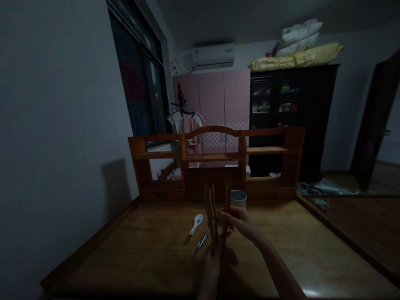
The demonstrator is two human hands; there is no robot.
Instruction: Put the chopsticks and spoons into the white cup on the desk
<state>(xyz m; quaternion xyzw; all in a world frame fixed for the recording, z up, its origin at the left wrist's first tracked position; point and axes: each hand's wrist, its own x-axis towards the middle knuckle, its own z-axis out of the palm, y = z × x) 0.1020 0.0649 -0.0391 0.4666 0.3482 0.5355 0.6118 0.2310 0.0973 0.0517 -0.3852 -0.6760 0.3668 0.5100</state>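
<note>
Wooden chopsticks [211, 211] stand upright in my left hand [213, 257], its fingers wrapped round their lower ends. My right hand [241, 221] pinches more chopsticks [226, 206] midway up, just right of that bundle. Their lower ends come close to my left hand, and I cannot tell whether it grips them too. A white soup spoon [198, 220] with a blue mark lies on the table to the left. Between it and my left hand is a shiny metal utensil [201, 242], its far end hidden behind the chopsticks. A pale round cup [238, 198] stands behind my right hand.
The wooden table [151, 240] has a raised rim along its sides. A wooden shelf unit [213, 157] rises along its far edge. A wall [53, 130] borders the left side. The room is dim, with wardrobes [212, 92] farther back.
</note>
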